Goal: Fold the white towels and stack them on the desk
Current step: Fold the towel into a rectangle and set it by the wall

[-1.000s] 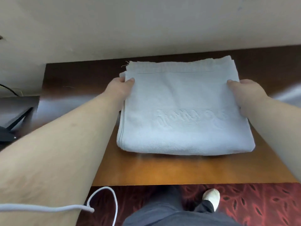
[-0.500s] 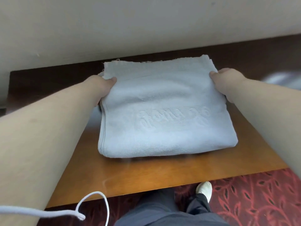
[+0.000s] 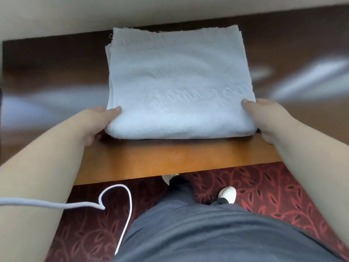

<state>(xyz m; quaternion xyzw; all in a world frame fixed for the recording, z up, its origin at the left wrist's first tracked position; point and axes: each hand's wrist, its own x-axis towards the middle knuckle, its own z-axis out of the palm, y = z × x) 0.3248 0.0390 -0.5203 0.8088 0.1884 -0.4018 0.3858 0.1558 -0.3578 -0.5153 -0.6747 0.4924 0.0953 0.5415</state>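
A folded white towel [image 3: 177, 80] with raised lettering lies on the brown wooden desk [image 3: 170, 157], its fold toward me and its loose edges toward the wall. My left hand [image 3: 98, 122] grips the near left corner, thumb on top and fingers under the fold. My right hand [image 3: 264, 118] grips the near right corner the same way. Only this one folded towel is visible; whether others lie beneath it is hidden.
A pale wall [image 3: 132, 10] runs just behind the desk's far edge. A white cable [image 3: 117, 193] loops in front of my left forearm. Below the desk's front edge are red patterned carpet [image 3: 273, 195], my dark trousers and a white shoe [image 3: 227, 193].
Both hands slid from the far sides of the towel down to its near corners. The view shifted, with the towel now closer to the wall and the desk's front edge higher in frame.
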